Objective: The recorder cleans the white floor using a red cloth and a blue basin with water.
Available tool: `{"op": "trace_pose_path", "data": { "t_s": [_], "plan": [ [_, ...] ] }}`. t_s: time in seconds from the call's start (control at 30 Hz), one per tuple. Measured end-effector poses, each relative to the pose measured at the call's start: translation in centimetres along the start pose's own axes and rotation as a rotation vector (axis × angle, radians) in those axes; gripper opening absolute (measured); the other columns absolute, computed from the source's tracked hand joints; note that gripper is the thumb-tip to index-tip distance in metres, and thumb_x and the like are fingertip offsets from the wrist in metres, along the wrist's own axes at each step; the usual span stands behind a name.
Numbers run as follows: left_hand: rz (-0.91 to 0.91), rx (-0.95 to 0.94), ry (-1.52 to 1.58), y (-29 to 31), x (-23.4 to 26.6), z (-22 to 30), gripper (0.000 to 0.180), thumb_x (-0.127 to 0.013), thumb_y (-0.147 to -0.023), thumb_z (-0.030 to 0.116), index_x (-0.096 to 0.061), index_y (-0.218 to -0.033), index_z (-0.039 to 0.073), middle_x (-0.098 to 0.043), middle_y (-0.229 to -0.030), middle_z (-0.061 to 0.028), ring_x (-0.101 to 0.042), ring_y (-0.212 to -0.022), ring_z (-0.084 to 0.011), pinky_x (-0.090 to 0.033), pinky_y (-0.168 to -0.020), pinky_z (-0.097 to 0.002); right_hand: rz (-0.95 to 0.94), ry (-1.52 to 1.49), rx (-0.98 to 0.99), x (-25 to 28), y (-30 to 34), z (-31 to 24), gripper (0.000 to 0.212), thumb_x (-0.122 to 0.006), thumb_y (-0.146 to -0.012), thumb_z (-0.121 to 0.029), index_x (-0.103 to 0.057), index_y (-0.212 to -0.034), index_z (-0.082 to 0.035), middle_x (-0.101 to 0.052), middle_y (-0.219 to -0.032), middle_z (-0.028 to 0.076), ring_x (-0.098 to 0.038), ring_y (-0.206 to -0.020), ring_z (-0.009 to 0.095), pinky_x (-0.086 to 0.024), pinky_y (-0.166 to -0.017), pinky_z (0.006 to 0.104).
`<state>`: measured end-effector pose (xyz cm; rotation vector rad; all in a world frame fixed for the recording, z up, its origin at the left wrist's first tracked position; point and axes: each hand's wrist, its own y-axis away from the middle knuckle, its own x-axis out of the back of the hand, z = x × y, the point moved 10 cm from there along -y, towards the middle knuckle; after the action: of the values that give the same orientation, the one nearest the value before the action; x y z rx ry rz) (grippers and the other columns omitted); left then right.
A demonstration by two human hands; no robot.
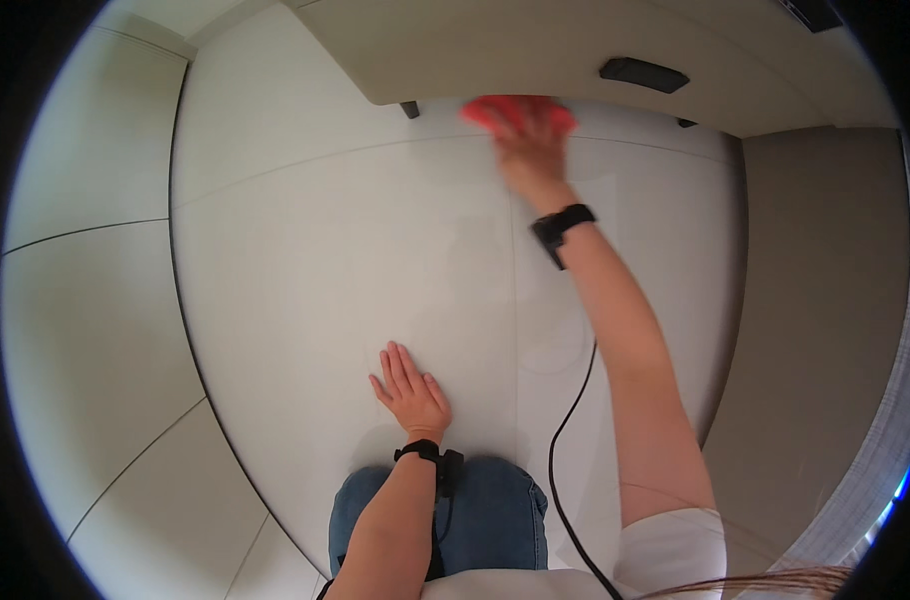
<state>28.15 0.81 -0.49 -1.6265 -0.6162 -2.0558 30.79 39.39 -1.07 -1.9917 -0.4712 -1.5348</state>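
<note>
Stretched far forward, my right hand (531,160) presses a red cloth (483,114) to the pale tiled floor (305,250), at the lower edge of a beige cabinet. The fingers lie over the cloth and are a little blurred; its far part passes out of sight by the cabinet edge. My left hand (412,393) rests flat on the floor just ahead of my knees, fingers stretched out, with nothing in it. Both wrists wear black bands with small devices.
The beige cabinet (495,50) stands on short dark legs (409,109) and has a black handle (644,75). A brown panel (815,300) bounds the right; pale panels (95,320) line the left. A black cable (555,460) hangs beside my right arm.
</note>
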Motion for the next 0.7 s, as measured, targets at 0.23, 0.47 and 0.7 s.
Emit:
{"op": "trace_pose_path", "data": {
  "t_s": [0.23, 0.47, 0.7],
  "plan": [
    [0.027, 0.015, 0.012, 0.3, 0.3, -0.5, 0.058, -0.036, -0.091, 0.020, -0.030, -0.144, -0.003, -0.029, -0.152, -0.0153, -0.025, -0.141, -0.0320, -0.008, -0.113, -0.0579, -0.231, -0.305, 0.377, 3.5, 11.5, -14.6, 0.043, -0.054, -0.088, -0.027, -0.054, -0.130, -0.033, -0.031, -0.151, 0.008, -0.025, -0.140, 0.032, -0.015, -0.113, 0.0597],
    [-0.001, 0.042, 0.020, 0.6, 0.6, -1.2, 0.058, -0.040, -0.090, 0.020, -0.032, -0.144, -0.001, -0.031, -0.151, -0.0146, -0.027, -0.141, -0.0314, -0.008, -0.113, -0.0582, -0.380, -0.382, 0.560, 5.5, 17.9, -15.3, 0.038, -0.053, -0.089, -0.028, -0.057, -0.127, -0.031, -0.037, -0.148, 0.003, -0.030, -0.138, 0.026, -0.021, -0.115, 0.0495],
    [-0.053, 0.038, 0.024, 0.4, 0.0, -1.1, 0.058, -0.035, -0.092, 0.020, -0.027, -0.145, -0.002, -0.028, -0.152, -0.0156, -0.022, -0.142, -0.0321, -0.005, -0.114, -0.0558, -0.054, -0.169, 0.038, 1.5, 0.4, -6.8, 0.044, -0.047, -0.093, -0.035, -0.046, -0.137, -0.036, -0.030, -0.153, 0.003, -0.023, -0.141, 0.031, -0.014, -0.115, 0.0533]
  ]
}}
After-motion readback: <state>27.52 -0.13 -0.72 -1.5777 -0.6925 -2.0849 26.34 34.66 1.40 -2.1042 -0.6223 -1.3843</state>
